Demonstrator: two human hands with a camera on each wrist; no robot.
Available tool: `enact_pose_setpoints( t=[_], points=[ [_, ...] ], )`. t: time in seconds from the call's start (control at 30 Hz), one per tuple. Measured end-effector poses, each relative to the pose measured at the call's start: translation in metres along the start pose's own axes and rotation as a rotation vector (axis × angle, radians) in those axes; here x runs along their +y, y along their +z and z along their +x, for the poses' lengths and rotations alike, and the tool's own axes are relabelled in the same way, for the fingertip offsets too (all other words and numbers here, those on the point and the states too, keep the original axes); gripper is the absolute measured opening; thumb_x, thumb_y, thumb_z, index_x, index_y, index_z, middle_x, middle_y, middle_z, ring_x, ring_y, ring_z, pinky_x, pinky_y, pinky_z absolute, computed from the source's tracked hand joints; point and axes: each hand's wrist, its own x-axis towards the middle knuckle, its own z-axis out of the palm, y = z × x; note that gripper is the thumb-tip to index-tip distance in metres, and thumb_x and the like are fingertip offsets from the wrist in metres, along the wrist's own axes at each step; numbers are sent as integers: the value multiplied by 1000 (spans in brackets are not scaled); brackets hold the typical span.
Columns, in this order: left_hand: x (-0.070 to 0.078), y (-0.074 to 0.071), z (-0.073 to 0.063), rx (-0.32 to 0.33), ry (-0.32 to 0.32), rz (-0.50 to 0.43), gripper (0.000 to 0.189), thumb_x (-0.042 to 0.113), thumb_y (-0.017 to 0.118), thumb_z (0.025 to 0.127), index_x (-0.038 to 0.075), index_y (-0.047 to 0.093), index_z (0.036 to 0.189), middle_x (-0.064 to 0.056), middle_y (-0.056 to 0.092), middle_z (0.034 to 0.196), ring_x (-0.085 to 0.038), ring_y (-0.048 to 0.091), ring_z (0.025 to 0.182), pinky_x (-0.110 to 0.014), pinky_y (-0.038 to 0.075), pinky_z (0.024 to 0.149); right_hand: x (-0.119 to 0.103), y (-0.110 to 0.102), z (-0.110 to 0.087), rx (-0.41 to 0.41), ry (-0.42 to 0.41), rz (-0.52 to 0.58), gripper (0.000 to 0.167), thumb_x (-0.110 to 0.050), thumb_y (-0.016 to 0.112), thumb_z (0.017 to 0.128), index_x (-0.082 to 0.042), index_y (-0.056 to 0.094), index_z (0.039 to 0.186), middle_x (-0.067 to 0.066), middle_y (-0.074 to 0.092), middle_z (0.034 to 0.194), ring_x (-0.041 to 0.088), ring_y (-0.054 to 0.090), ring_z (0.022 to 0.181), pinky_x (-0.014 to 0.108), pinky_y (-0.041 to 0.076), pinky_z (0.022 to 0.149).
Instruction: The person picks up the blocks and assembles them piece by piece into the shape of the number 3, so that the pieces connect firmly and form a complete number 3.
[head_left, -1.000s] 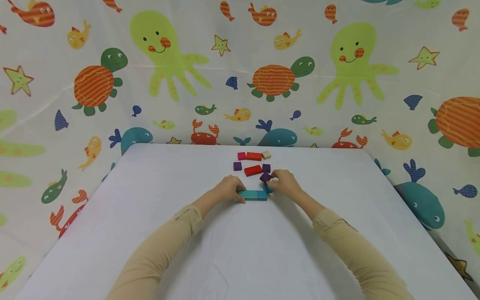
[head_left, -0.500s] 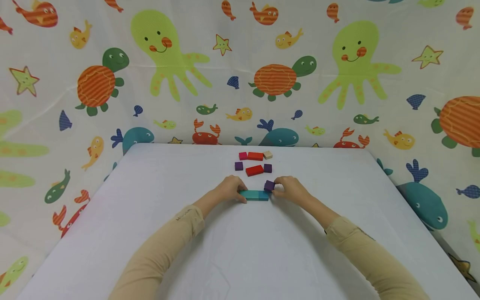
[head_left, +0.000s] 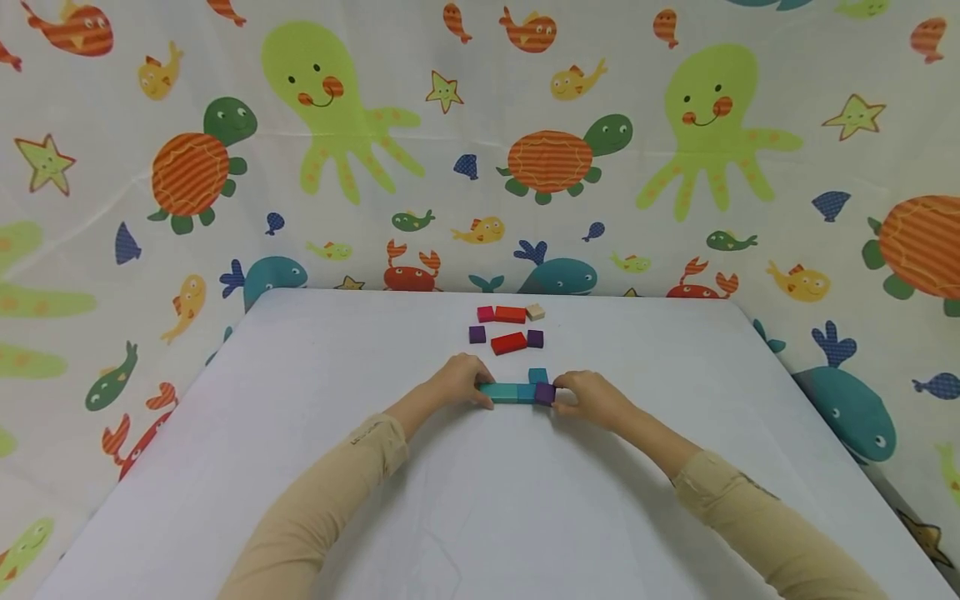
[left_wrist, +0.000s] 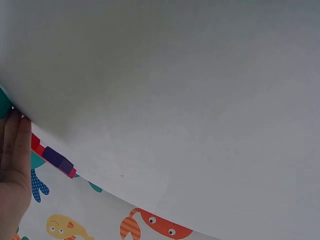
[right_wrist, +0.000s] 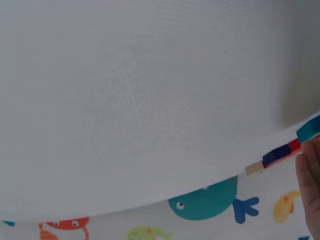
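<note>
In the head view, a turquoise block (head_left: 498,392) and a blue cube (head_left: 527,393) lie end to end in a row. My left hand (head_left: 457,380) grips the row's left end, fingers behind and thumb in front. At the right end, my right hand (head_left: 592,397) pinches a purple cube (head_left: 545,394) against the blue one. Another blue cube (head_left: 537,376) sits just behind the row, near the right fingertips. The left wrist view catches only part of the left hand (left_wrist: 15,160); the right hand (right_wrist: 311,175) shows at the edge of its own wrist view.
Behind the hands stand a long red block (head_left: 509,343) between two purple cubes (head_left: 477,334). Farther back, a second red block (head_left: 510,315) lies between a pink cube (head_left: 485,314) and a beige cube (head_left: 536,312). A patterned cloth (head_left: 450,167) hangs past the white table (head_left: 360,333).
My right hand has brought the purple cube toward me, from behind the row to its right end. The blue cube behind the row is uncovered now. My left hand has stayed in place.
</note>
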Motion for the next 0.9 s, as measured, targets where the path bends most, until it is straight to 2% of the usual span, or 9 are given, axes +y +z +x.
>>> enact_pose_setpoints(
  t=[0.57,0.9],
  points=[
    [3,-1,1,2,-7,32,39,22,81,74,7,71,109,-5,71,98,-13,59,82,-23,53,77,6,1,-5,-79,-85,-2,35,-18,70,83,2,65,111,15,69,109,28,64,104,39,52,89],
    [0,0,1,6,1,37,39,23,81,74,7,71,109,-6,72,97,-14,60,83,-23,53,77,7,6,-6,-82,-163,-42,33,-16,72,82,2,66,110,13,70,107,26,65,102,37,53,88]
  ],
)
